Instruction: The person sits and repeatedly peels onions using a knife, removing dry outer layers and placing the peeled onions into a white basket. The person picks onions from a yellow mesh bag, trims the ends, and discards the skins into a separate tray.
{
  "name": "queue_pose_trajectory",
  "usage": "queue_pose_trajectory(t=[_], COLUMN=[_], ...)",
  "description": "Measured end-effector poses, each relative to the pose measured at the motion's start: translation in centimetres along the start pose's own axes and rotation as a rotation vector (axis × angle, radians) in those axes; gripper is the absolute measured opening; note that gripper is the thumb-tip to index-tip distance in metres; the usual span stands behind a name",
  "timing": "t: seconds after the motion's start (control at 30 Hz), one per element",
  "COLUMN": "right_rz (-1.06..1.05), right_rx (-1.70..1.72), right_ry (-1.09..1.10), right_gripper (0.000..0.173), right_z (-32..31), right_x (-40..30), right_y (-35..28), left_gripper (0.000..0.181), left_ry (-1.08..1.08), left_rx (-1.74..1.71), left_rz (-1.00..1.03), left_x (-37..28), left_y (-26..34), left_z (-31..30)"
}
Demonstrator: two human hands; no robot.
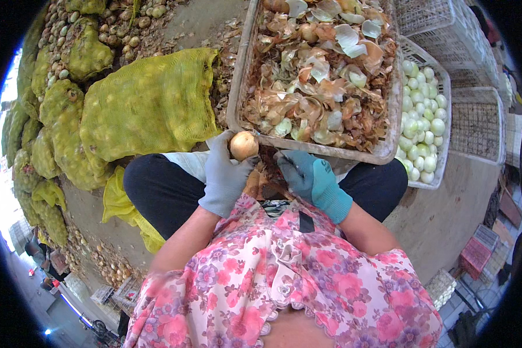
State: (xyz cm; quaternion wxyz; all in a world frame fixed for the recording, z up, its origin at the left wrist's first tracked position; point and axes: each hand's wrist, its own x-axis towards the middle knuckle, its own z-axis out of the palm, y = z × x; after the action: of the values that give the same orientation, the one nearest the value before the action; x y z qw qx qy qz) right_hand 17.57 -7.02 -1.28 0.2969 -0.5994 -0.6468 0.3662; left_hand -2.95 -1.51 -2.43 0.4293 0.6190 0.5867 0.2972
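Observation:
My left hand [228, 172], in a pale grey glove, holds an unpeeled yellow-brown onion [244, 145] near the close left corner of a plastic crate [322, 148]. Loose onion skins [317, 82] fill that crate, with a few onions among them. My right hand [306, 176], in a teal glove with a dark palm, is curled just below the crate's near edge; whether it grips something small, I cannot tell. To the left lies a yellow mesh sack [152, 104] full of onions. Peeled, whitish-green onions [419, 117] fill a white crate [447, 130] on the right.
More filled mesh sacks [65, 126] and loose onions [126, 26] cover the floor at left. An empty-looking yellow sack [126, 204] lies by my left knee. Stacked white crates [456, 43] and another crate [478, 122] stand at right. A person [41, 256] is far off at lower left.

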Motion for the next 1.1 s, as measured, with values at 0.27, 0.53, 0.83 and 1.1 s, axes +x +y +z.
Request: queue_pose_trajectory(t=[0.27,0.53,0.83,1.1], right_rz=[0.039,0.061,0.183,0.214], right_rx=[-0.138,-0.21,-0.22,-0.106], right_ry=[-0.183,-0.162,-0.196,-0.148], right_gripper=[0.022,0.021,0.027,0.029], right_z=[-0.3,1.2,2.5,1.3], right_x=[0.1,1.1,-0.4,-1.7], right_y=[-0.6,-0.6,2.5,4.2], left_gripper=[0.063,0.063,0.058,0.056], left_ry=[-0.002,0.0,0.017,-0.109], left_rx=[0.135,0.2,0.082,-0.259], left_rz=[0.097,0.151,0.042,-0.363], left_x=[0.0,0.2,-0.2,-0.3], left_y=[1.0,0.8,1.0,-0.1], left_z=[-0.3,-0.2,-0.2,-2.0])
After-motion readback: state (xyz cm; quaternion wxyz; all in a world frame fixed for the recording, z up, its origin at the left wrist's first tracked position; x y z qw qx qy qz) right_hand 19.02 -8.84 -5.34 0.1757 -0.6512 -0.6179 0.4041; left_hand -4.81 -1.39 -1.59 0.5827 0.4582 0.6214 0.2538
